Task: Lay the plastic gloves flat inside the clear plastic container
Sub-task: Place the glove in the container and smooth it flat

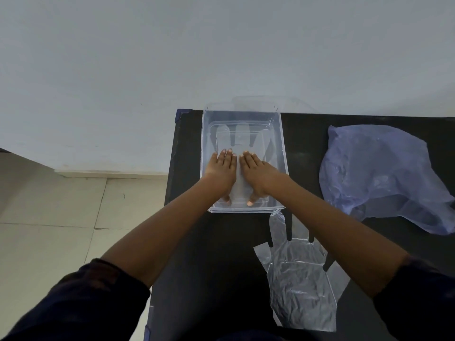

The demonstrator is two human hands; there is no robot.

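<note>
Both the left hand (222, 168) and right hand (256, 172) were pressed, fingers (227, 156) extended flat and gripping nothing, onto a glove (237, 141) inside the clear container (283, 143), apparently to smooth it flat.

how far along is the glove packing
Done: one clear plastic glove lies in the clear plastic container. In hand: left hand and right hand press it flat. Left: another clear plastic glove lies on the black table.
</note>
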